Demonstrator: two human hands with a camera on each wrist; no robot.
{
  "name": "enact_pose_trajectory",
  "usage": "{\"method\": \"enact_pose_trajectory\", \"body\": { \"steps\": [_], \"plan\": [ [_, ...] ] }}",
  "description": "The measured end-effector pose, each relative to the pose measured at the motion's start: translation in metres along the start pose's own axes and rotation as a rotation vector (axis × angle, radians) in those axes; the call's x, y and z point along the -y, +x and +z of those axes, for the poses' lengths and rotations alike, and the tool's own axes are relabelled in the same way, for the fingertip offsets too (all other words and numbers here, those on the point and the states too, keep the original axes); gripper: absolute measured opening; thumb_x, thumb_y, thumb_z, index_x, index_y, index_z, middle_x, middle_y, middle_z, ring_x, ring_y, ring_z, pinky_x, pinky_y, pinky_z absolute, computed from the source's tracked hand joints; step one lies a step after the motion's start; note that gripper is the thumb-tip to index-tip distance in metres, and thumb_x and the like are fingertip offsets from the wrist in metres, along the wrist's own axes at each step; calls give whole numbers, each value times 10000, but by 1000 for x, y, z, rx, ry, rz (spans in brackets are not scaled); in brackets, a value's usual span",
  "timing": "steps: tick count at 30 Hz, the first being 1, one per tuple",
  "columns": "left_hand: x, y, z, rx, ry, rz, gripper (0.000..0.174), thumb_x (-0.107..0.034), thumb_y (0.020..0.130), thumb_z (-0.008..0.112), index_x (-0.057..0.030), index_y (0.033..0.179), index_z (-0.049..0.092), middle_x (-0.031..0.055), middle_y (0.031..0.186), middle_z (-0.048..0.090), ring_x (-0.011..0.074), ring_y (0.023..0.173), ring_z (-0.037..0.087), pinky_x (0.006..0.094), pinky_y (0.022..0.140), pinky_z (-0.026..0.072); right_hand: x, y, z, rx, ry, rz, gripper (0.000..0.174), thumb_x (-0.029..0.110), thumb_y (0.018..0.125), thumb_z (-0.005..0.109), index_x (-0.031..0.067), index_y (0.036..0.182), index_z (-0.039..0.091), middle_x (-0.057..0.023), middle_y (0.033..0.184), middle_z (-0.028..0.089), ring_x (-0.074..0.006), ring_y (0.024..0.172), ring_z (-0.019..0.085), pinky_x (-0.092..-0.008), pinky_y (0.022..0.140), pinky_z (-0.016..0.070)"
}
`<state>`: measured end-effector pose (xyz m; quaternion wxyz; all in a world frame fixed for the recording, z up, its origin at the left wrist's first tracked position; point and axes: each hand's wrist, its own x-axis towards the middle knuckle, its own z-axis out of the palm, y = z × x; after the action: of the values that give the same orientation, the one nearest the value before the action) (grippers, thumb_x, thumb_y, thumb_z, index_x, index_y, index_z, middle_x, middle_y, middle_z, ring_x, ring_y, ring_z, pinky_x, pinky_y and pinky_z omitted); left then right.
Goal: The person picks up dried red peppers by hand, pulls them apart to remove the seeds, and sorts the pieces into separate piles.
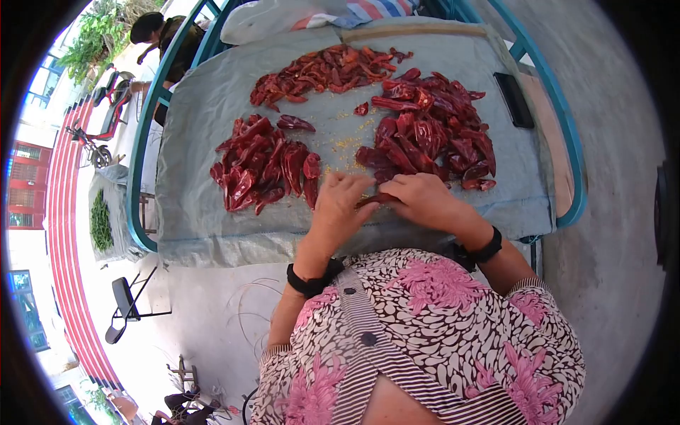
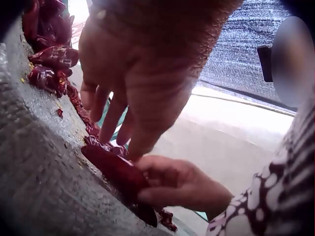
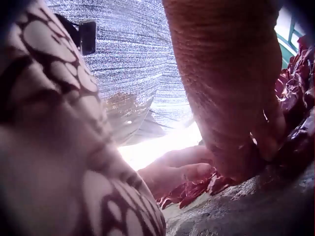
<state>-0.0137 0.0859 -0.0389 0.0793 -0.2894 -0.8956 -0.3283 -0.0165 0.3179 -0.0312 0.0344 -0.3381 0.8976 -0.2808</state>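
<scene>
A dark red dried chili pepper [image 1: 379, 199] lies between my two hands at the front of the cloth-covered table. My right hand [image 1: 423, 202] pinches it; in the left wrist view the thumb and fingers of that hand close on one end of the pepper [image 2: 115, 169]. Across from it, my left hand [image 1: 338, 205] has its fingers fairly straight, with the thumb right at the pepper. The right wrist view shows the back of my right hand [image 3: 231, 93] large, its fingertips partly hidden. Beyond the right hand sits a big pile of whole chilies [image 1: 425, 131].
A smaller chili pile [image 1: 262, 166] lies at left, and flattened pepper pieces [image 1: 326, 74] at the back. Yellow seeds [image 1: 347, 145] are scattered between them on the grey cloth [image 1: 202, 127]. A black phone [image 1: 513, 100] lies at right. Blue rails [image 1: 574, 156] bound the table.
</scene>
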Motion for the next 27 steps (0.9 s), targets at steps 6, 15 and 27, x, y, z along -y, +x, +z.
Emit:
{"method": "enact_pose_trajectory", "body": {
  "steps": [6, 15, 27],
  "plan": [
    [12, -13, 4, 16, 13, -131, 452, -92, 867, 724, -81, 1310, 637, 153, 1057, 705, 371, 889, 647, 463, 793, 526, 6, 15, -5, -236, 238, 7, 354, 129, 861, 736, 98, 1204, 655, -120, 1084, 665, -334, 952, 656, -421, 838, 542],
    [13, 1, -15, -326, 294, -626, 663, -230, 986, 661, -33, 1555, 386, 215, 1043, 673, 413, 1048, 621, 500, 884, 513, -19, 62, 14, -287, -357, -41, 407, 119, 820, 734, 146, 1223, 676, -49, 1030, 695, -281, 1121, 597, -576, 1169, 260],
    [3, -4, 3, -283, -98, -301, 610, -50, 878, 748, -33, 1432, 495, 197, 1160, 687, 332, 1014, 695, 408, 852, 564, 11, 79, 11, -310, 337, 154, 293, 146, 873, 735, 84, 1148, 657, -111, 1021, 725, -319, 1030, 654, -504, 1016, 431]
  ]
}}
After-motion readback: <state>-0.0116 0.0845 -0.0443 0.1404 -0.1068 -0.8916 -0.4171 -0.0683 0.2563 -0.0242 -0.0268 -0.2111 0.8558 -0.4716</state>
